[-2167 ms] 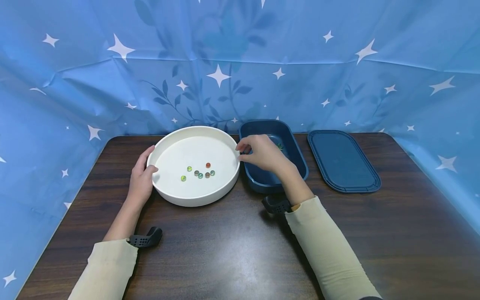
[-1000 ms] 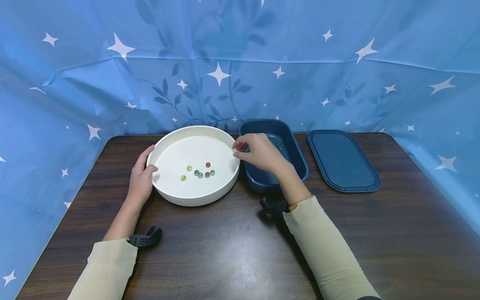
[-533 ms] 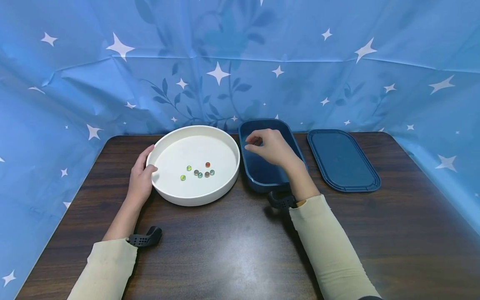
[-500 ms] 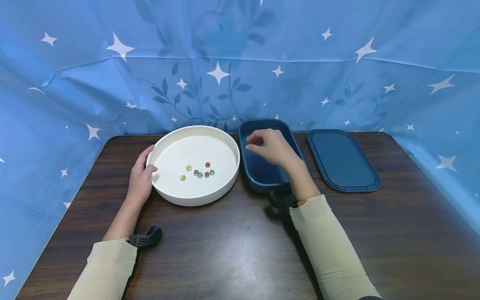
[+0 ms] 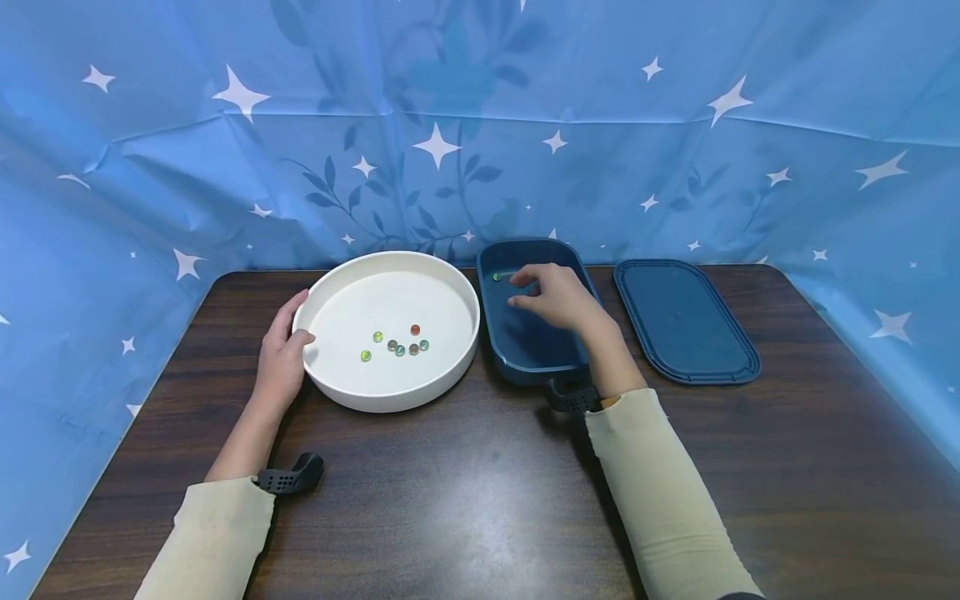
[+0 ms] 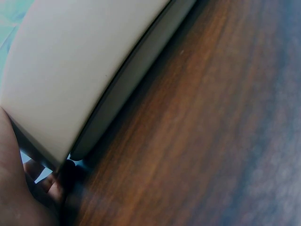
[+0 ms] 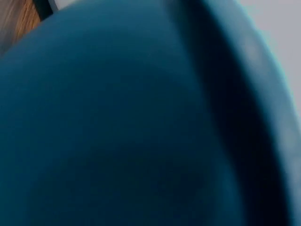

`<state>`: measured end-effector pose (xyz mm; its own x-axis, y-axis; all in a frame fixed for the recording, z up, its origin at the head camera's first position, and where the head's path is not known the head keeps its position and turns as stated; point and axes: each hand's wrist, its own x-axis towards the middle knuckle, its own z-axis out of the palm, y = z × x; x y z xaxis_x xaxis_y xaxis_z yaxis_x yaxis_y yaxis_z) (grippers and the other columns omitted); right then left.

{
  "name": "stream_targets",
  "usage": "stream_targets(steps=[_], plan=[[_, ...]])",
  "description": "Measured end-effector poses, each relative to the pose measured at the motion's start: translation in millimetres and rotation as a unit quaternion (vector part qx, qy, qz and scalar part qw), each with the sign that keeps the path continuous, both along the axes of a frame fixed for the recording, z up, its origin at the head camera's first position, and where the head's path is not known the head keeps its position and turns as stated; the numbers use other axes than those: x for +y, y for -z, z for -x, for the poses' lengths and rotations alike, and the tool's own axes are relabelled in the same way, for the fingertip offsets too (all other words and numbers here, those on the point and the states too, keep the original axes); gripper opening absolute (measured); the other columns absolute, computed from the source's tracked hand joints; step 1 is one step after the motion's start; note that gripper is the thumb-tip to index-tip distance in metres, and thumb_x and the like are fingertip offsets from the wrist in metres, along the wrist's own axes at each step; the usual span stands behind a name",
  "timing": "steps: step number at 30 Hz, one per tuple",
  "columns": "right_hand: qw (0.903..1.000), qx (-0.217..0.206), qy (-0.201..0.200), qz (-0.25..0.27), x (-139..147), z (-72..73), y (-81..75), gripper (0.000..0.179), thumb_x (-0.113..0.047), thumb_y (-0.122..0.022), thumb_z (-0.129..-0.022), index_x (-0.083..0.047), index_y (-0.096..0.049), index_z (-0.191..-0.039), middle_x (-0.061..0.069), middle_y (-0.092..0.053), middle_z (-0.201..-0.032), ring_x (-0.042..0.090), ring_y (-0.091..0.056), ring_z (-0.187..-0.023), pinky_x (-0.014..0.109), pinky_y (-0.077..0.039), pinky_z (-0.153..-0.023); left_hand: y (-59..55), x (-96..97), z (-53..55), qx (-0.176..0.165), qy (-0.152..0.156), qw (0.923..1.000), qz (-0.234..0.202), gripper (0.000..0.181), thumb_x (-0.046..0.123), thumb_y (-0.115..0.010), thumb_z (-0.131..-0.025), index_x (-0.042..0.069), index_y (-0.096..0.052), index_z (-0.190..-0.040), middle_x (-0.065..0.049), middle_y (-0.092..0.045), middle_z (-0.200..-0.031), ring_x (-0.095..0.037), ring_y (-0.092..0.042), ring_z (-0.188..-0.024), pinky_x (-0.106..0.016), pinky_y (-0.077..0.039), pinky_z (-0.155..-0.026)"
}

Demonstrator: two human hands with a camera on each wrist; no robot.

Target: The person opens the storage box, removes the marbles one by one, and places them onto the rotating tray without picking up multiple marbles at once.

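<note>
In the head view, a round white tray (image 5: 390, 292) stands on the table with several small glass marbles (image 5: 400, 351) in it, green, clear, brownish and one red. My left hand (image 5: 281, 358) grips its left rim, thumb on the inside and fingers outside. The left wrist view has this hand (image 6: 19, 188) beside the tray's wall (image 6: 80, 70). Over the deep blue bin (image 5: 536, 358) hovers my right hand (image 5: 561, 298), fingers loosely bent, thumb apart, nothing visible between them. One green marble (image 5: 497, 277) lies in the bin's far left corner. Dark blur of the bin (image 7: 108, 117) fills the right wrist view.
A flat blue lid (image 5: 688, 321) lies on the dark wooden table (image 5: 450, 500) right of the bin. Behind the table hangs a blue curtain (image 5: 480, 183) with white stars. The bin stands close beside the tray's right side.
My right hand has gone from the tray's right rim rightward over the bin, and its thumb and fingers have parted. A green marble now shows in the bin's far left corner. The left hand has stayed put.
</note>
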<state>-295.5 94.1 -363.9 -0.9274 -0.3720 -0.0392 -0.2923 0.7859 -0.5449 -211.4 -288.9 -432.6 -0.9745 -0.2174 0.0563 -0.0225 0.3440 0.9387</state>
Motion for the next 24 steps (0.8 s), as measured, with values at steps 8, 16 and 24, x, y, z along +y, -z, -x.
stream_targets(steps=[8, 16, 24], plan=[[0.9962, -0.065, -0.031, -0.051, 8.1, -0.8, 5.5, 0.045, -0.024, -0.075, -0.09, -0.006, -0.066, -0.13, 0.014, -0.07, -0.123, 0.03, -0.064, -0.113, 0.047, -0.051, -0.096, 2.0, -1.1, 0.5, 0.001, -0.002, 1.0, -0.003, 0.07, 0.002, -0.036, -0.093, 0.022, -0.031, -0.161, -0.001, -0.027, -0.168, -0.023, -0.026, -0.155, -0.048, -0.025, -0.122], [0.9761, -0.148, -0.121, -0.103, 16.4, -11.3, 4.2, 0.02, -0.021, -0.076, -0.089, -0.011, -0.074, -0.105, 0.004, -0.074, -0.1, 0.017, -0.064, -0.091, 0.035, -0.052, -0.082, 2.7, -0.7, 2.0, 0.005, 0.0, 1.0, -0.004, 0.07, 0.002, -0.037, -0.093, 0.022, -0.031, -0.16, -0.001, -0.028, -0.168, -0.022, -0.026, -0.155, -0.047, -0.025, -0.122], [0.9538, -0.212, -0.194, -0.088, 9.5, -16.3, 2.9, 0.015, -0.004, -0.062, -0.092, -0.011, -0.074, -0.097, 0.001, -0.071, -0.094, 0.014, -0.057, -0.083, 0.028, -0.047, -0.072, 2.3, -0.8, 1.6, -0.001, -0.004, 1.0, -0.003, 0.07, 0.002, -0.037, -0.093, 0.022, -0.031, -0.16, 0.0, -0.028, -0.168, -0.021, -0.026, -0.154, -0.045, -0.025, -0.122]])
